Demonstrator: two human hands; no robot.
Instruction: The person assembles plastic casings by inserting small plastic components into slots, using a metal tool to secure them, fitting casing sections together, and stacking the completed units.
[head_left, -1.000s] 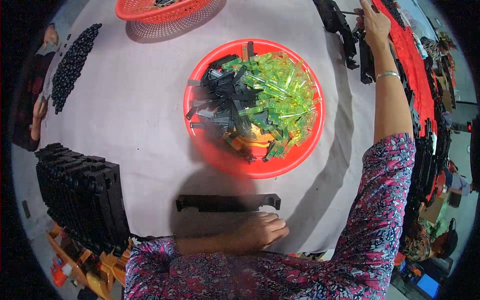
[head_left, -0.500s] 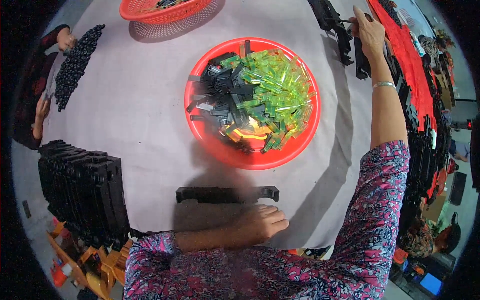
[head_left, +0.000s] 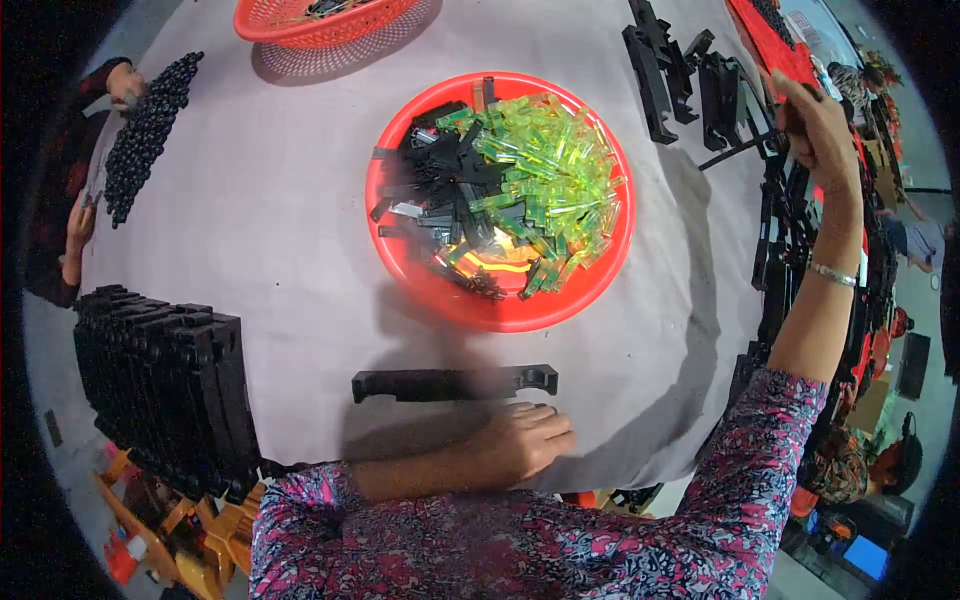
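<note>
My left hand (head_left: 525, 440) rests on the grey cloth near the front edge, fingers loosely bent and nothing visible in them. Just beyond it lies a long black plastic bar (head_left: 430, 385) with a curved notch at its right end. At the far right my right hand (head_left: 822, 135) is closed on a thin black stick (head_left: 738, 150), which points left from the fingers; the grip itself is partly hidden. Beside that hand several black plastic parts (head_left: 650, 85) lie on the cloth.
A red basin (head_left: 500, 322) of black pieces and yellow-green transparent pieces (head_left: 560, 180) stands mid-table. Stacked black bars (head_left: 165, 380) are at left. A red mesh basket (head_left: 330, 30) sits at the back. Another person's hand (head_left: 125, 85) touches a black beaded pile (head_left: 150, 135).
My right hand has moved right and toward me, carrying the thin black stick away from the black parts at the back. My left hand has stayed nearly in place.
</note>
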